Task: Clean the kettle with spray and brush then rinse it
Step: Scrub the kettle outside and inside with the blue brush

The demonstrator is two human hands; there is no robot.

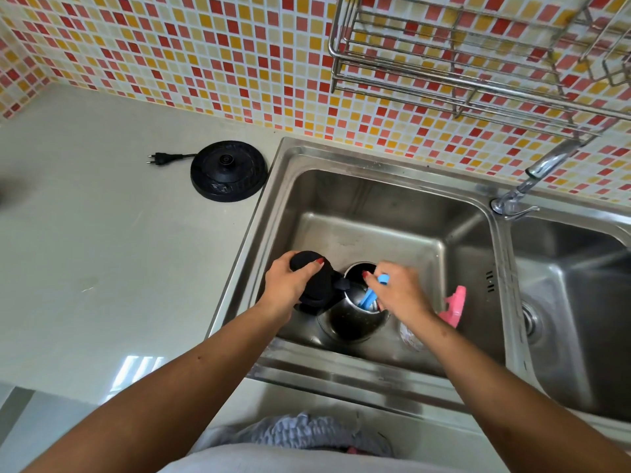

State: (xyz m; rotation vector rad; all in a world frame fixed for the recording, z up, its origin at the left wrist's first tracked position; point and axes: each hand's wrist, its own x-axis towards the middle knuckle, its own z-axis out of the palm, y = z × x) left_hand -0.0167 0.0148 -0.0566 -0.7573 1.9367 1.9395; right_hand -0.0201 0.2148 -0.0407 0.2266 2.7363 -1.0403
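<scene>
Now my left hand (pixel 289 285) clenches the black handle to steady the kettle (pixel 351 312) in the near part of the left sink (pixel 375 199), so my right hand (pixel 399 291), gripping the blue brush (pixel 370 297), can scrub inside it.

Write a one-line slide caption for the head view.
Left hand holds the kettle in the sink; right hand works a blue brush inside.

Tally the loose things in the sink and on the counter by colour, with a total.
Black and steel: 1, the kettle
Black: 1, the kettle base
Blue: 1, the brush
Pink-topped: 1, the spray bottle
Total: 4
</scene>
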